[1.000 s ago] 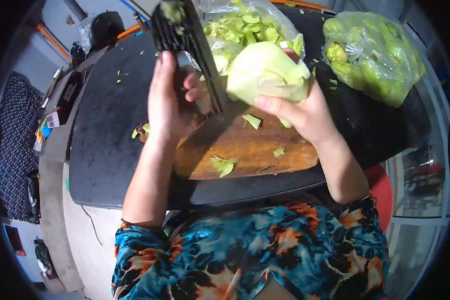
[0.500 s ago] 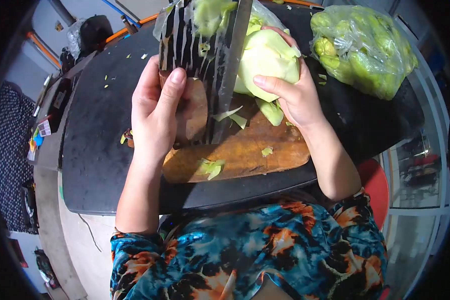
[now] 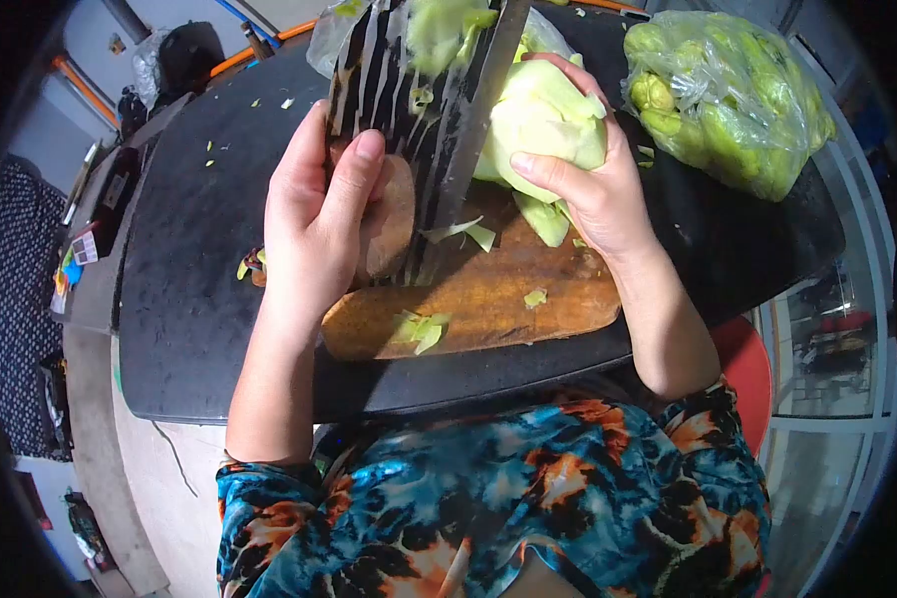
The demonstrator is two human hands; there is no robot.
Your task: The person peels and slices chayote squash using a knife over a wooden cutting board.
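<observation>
So the step in hand looks like trimming or shaving down a vegetable, at least that's my read. The left hand point(image 3: 319, 199) is closed around a big wide-bladed knife point(image 3: 458, 130), thumb on the near side, with the blade standing up over the cutting board point(image 3: 568, 289) and green bits point(image 3: 439, 35) stuck near its top. The right hand point(image 3: 593, 194) is gripping the pale green vegetable point(image 3: 543, 115), thumb across the near face, fingers wrapped around the far side. The vegetable is held up over the far part of the board, right beside the blade. Can't tell if they're actually touching.

A pale green piece point(image 3: 543, 217) shows just under it, and there are thin scraps point(image 3: 427, 332) on the board, which sits on the black tabletop point(image 3: 199, 329). Over on the right there's a clear plastic bag point(image 3: 728, 110) stuffed with green produce.

IMO any further stroke calls for a shallow blade angle, a slight turn of the vegetable and a steady right grip. I'd watch that thumb, it's on the side facing the knife, and a cut surface could get slippery.
</observation>
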